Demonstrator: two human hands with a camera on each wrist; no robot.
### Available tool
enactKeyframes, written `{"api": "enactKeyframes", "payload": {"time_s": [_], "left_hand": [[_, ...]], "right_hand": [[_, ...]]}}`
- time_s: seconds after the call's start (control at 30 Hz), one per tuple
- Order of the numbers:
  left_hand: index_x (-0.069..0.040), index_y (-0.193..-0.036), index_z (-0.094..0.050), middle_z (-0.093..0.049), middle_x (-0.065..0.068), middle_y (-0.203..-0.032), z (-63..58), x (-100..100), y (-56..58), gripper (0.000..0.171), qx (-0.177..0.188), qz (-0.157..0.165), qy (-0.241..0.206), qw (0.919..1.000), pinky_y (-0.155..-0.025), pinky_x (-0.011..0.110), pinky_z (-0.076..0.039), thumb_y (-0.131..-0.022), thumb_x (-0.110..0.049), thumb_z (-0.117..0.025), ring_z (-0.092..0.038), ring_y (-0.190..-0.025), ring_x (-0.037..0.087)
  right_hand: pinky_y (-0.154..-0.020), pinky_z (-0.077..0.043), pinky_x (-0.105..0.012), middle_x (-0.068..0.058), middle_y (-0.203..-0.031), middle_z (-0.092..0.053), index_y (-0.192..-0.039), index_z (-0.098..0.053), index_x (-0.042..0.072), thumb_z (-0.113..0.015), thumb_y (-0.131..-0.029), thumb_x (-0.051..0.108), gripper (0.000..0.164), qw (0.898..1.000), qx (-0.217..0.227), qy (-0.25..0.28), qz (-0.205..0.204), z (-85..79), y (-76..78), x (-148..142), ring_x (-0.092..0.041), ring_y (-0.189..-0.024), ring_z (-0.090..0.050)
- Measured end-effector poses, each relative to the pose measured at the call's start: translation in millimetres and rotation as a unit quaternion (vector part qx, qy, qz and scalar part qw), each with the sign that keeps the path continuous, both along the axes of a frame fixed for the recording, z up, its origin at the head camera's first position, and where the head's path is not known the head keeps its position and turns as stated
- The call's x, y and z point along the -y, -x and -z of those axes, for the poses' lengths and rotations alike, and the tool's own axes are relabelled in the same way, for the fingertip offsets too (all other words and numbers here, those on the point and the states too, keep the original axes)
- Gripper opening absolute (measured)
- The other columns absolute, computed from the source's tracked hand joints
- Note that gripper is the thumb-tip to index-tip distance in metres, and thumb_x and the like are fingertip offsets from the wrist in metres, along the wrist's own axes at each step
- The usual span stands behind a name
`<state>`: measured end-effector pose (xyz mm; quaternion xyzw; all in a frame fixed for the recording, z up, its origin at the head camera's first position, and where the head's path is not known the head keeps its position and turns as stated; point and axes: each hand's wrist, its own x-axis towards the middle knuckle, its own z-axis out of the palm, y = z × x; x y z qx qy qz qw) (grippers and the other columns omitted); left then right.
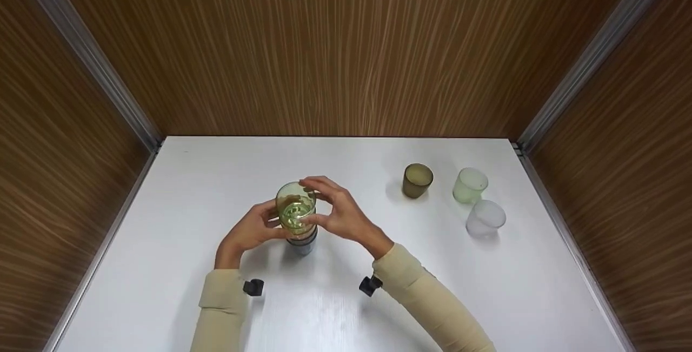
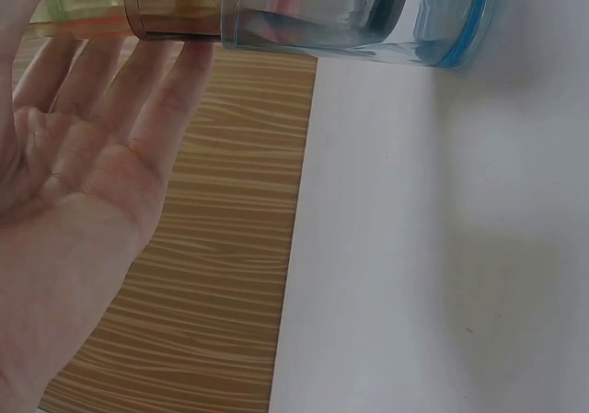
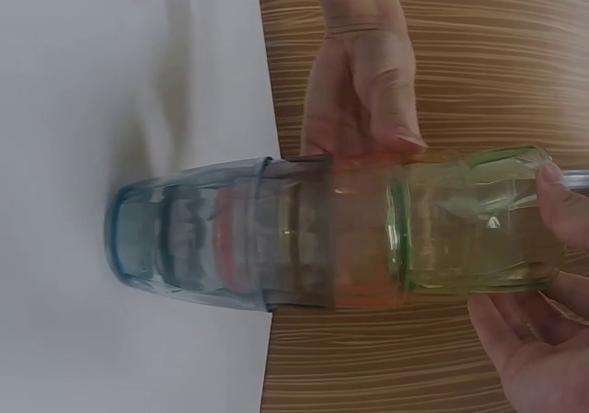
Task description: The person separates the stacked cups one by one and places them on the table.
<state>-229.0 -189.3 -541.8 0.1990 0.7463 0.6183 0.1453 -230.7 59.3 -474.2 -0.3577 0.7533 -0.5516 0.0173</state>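
Note:
A stack of nested coloured glasses stands on the white table. Its lowest glass is blue (image 3: 138, 238), with a dark grey band and an orange glass (image 3: 363, 247) above it. At the top is a yellow-green glass (image 1: 294, 211), its base at the orange glass's rim; how far it sits inside, I cannot tell. My left hand (image 1: 251, 229) holds the stack from the left around its upper part, thumb in front and fingers behind. My right hand (image 1: 346, 214) grips the yellow-green glass near its rim, from the right.
Three glasses stand apart on the right of the white table (image 1: 378, 309): a brown one (image 1: 417, 181), a pale green one (image 1: 469, 185) and a clear frosted one (image 1: 485, 219). Wood-grain panels (image 1: 346, 49) wall the table at the back and both sides.

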Motion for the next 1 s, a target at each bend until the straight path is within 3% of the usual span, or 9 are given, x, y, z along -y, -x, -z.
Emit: {"api": "enactKeyframes", "payload": {"time_s": [0.3, 0.53, 0.83, 1.0], "left_hand": [[-0.006, -0.154, -0.047, -0.054, 0.020, -0.151, 1.6, 0, 0.1, 0.081, -0.004, 0.015, -0.012, 0.9998, -0.118, 0.052, -0.044, -0.083, -0.009, -0.086, -0.052, -0.142, 0.040], [-0.005, -0.158, -0.040, -0.044, 0.019, -0.161, 1.1, 1, 1.3, 0.089, 0.006, 0.012, -0.011, 0.9998, -0.119, 0.053, -0.041, -0.082, -0.010, -0.087, -0.045, -0.147, 0.042], [-0.014, -0.153, -0.049, -0.050, 0.012, -0.157, 1.5, -2, 3.4, 0.080, -0.011, 0.028, -0.022, 0.9993, -0.115, 0.039, -0.048, -0.082, -0.010, -0.086, -0.049, -0.146, 0.035], [-0.011, -0.154, -0.048, -0.050, 0.014, -0.158, 1.4, -2, 3.8, 0.082, -0.009, 0.034, -0.035, 0.9988, -0.114, 0.033, -0.049, -0.082, -0.007, -0.086, -0.047, -0.147, 0.035]], "right_hand": [[-0.113, -0.051, -0.037, -0.018, -0.144, -0.056, -0.145, -0.054, -0.001, -0.084, -0.082, -0.001, 0.070, 0.999, 0.031, 0.028, 0.005, -11.8, 0.4, -9, -0.033, -0.134, -0.057], [-0.114, -0.050, -0.037, -0.017, -0.146, -0.055, -0.146, -0.054, 0.001, -0.084, -0.084, 0.003, 0.069, 0.998, 0.041, 0.047, 0.023, -24.3, 1.9, -22, -0.035, -0.136, -0.054], [-0.113, -0.051, -0.042, -0.018, -0.147, -0.055, -0.146, -0.053, -0.001, -0.084, -0.083, 0.002, 0.070, 0.997, 0.033, 0.046, 0.047, -25.4, 5.3, -43, -0.037, -0.137, -0.054], [-0.112, -0.051, -0.043, -0.019, -0.147, -0.055, -0.146, -0.053, -0.003, -0.084, -0.083, 0.000, 0.070, 0.997, 0.033, 0.047, 0.056, -21.5, 6.5, -56, -0.038, -0.137, -0.054]]}}
